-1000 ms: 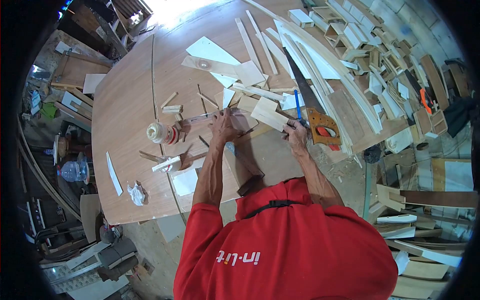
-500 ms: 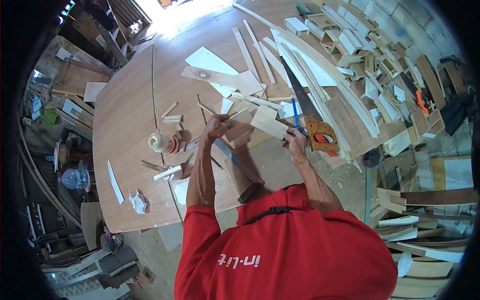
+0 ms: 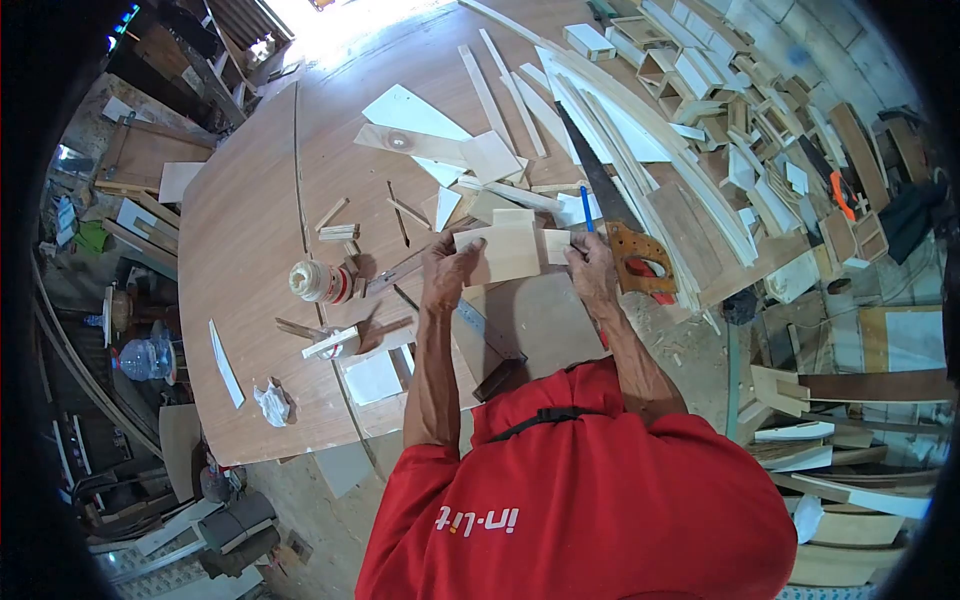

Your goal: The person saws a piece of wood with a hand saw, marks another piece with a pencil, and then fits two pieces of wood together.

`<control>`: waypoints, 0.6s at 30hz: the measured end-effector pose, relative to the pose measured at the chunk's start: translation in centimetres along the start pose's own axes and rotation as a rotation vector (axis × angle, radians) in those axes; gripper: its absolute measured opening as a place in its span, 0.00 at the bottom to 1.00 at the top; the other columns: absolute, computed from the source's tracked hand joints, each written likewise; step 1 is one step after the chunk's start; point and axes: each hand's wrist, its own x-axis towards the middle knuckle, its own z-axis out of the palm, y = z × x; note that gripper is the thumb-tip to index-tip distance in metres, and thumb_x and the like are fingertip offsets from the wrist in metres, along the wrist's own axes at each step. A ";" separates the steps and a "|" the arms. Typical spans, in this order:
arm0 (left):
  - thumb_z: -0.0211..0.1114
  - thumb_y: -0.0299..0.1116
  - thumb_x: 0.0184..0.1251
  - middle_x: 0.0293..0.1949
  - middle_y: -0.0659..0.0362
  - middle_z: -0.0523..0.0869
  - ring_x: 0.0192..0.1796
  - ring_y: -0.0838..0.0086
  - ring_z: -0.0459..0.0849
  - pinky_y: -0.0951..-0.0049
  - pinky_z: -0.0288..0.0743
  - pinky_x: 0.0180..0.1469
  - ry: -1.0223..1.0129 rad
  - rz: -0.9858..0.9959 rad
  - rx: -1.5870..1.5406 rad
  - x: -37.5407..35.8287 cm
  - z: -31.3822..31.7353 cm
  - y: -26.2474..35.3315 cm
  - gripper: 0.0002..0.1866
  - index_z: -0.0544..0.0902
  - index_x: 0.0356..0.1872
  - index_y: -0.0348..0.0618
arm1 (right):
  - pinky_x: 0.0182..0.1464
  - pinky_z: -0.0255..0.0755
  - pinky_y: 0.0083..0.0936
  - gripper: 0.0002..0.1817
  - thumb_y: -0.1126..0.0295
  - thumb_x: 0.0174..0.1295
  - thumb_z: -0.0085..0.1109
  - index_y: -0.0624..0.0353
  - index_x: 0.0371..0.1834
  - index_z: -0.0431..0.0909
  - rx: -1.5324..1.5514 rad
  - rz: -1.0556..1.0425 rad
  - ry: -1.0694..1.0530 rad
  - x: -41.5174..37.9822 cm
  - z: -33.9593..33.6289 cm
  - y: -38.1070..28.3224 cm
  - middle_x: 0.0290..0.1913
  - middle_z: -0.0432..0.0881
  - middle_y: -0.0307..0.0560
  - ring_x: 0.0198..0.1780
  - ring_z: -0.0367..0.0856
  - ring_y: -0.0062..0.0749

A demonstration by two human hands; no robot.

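Observation:
My left hand [image 3: 450,268] grips a flat, pale wooden board [image 3: 503,255] by its left end, thumb on top. My right hand [image 3: 593,268] pinches the right end of a second wooden piece [image 3: 553,246]. Both pieces overlap in front of me, above the table's near edge. Below them are a metal ruler [image 3: 480,325] and a larger brown board [image 3: 545,320]. Close to my right hand lie a blue pen-like stick [image 3: 586,208] and a handsaw with a wooden handle [image 3: 630,245].
Left on the table [image 3: 250,200] stand an open jar [image 3: 316,282], small wood sticks [image 3: 340,232] and a crumpled white wad [image 3: 271,402]. Strips and offcuts [image 3: 490,95] lie toward the far side. Stacked wooden box-like pieces [image 3: 700,75] fill the right.
My left hand has moved right and nearer with its board, which now lies flatter. The two wooden pieces, apart before, now overlap between my hands.

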 end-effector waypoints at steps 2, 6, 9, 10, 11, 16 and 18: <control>0.66 0.28 0.63 0.31 0.65 0.83 0.28 0.86 0.75 0.83 0.69 0.29 0.064 0.024 -0.118 0.1 1.0 -1.4 0.09 0.81 0.42 0.38 | 0.47 0.73 0.21 0.10 0.78 0.61 0.55 0.66 0.45 0.77 0.166 0.029 -0.065 -0.1 0.4 0.7 0.40 0.82 0.43 0.41 0.79 0.23; 0.66 0.30 0.63 0.30 0.66 0.82 0.27 0.86 0.74 0.83 0.69 0.29 0.068 0.021 -0.141 -0.4 1.5 -1.5 0.09 0.81 0.42 0.38 | 0.46 0.72 0.20 0.09 0.79 0.61 0.54 0.65 0.44 0.77 0.173 0.020 -0.076 -0.9 0.2 -1.0 0.40 0.82 0.41 0.40 0.79 0.21; 0.65 0.34 0.64 0.28 0.67 0.80 0.25 0.86 0.73 0.84 0.66 0.26 0.047 0.018 -0.110 -0.8 1.7 -1.2 0.10 0.81 0.42 0.39 | 0.45 0.72 0.20 0.08 0.77 0.62 0.54 0.67 0.43 0.77 0.248 -0.011 -0.072 -0.8 0.0 -0.6 0.38 0.82 0.43 0.39 0.79 0.22; 0.64 0.35 0.65 0.26 0.67 0.79 0.24 0.87 0.71 0.84 0.64 0.24 0.041 0.013 -0.067 -1.0 1.7 -1.0 0.11 0.81 0.43 0.39 | 0.45 0.72 0.19 0.08 0.78 0.62 0.54 0.65 0.44 0.77 0.245 -0.004 -0.084 -0.8 -0.1 -0.6 0.39 0.82 0.42 0.40 0.78 0.20; 0.63 0.36 0.65 0.25 0.68 0.78 0.22 0.87 0.70 0.84 0.63 0.22 0.034 0.009 -0.025 -1.2 1.7 -0.8 0.11 0.81 0.43 0.40 | 0.45 0.72 0.18 0.08 0.78 0.63 0.54 0.64 0.44 0.77 0.242 0.002 -0.096 -0.8 -0.2 -0.6 0.40 0.82 0.41 0.41 0.78 0.19; 0.62 0.37 0.65 0.22 0.69 0.75 0.19 0.87 0.67 0.83 0.60 0.19 -0.006 0.001 -0.027 -1.3 1.6 -0.3 0.11 0.80 0.42 0.40 | 0.44 0.73 0.18 0.08 0.77 0.63 0.54 0.64 0.44 0.77 0.314 0.029 -0.076 -1.0 -0.4 -1.2 0.40 0.82 0.40 0.40 0.79 0.19; 0.61 0.36 0.65 0.21 0.69 0.74 0.18 0.87 0.66 0.82 0.60 0.19 -0.017 -0.002 -0.028 -1.2 1.4 -0.5 0.10 0.80 0.41 0.41 | 0.44 0.73 0.18 0.08 0.77 0.64 0.54 0.64 0.44 0.77 0.306 0.033 -0.070 -1.0 -0.4 -1.4 0.40 0.82 0.41 0.40 0.79 0.19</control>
